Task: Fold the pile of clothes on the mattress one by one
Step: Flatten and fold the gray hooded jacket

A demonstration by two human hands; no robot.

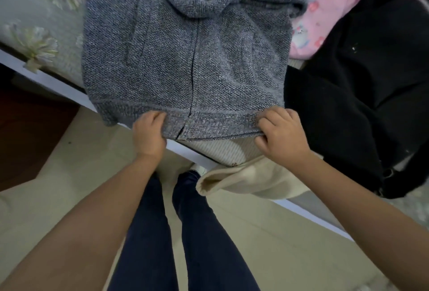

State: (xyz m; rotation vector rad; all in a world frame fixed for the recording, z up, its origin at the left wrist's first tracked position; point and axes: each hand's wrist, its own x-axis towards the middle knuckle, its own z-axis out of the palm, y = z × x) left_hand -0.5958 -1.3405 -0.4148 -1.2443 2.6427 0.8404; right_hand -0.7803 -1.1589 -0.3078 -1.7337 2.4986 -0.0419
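Observation:
A grey knitted hooded jacket (185,58) lies flat on the mattress, front up, its zip running down the middle and its hood folded over the chest. My left hand (149,135) grips the bottom hem just left of the zip. My right hand (282,135) pinches the same hem near its right corner, fingers curled over the band. Under the hem a cream ribbed garment (243,174) shows and hangs over the mattress edge. A black garment (359,104) and a pink printed one (325,11) lie heaped to the right.
The floral mattress cover (34,23) shows at the left, with its white edge (46,77) running diagonally. My legs in dark trousers (185,232) stand on the pale floor (81,163) close to the edge. A dark wooden piece (23,128) is at the left.

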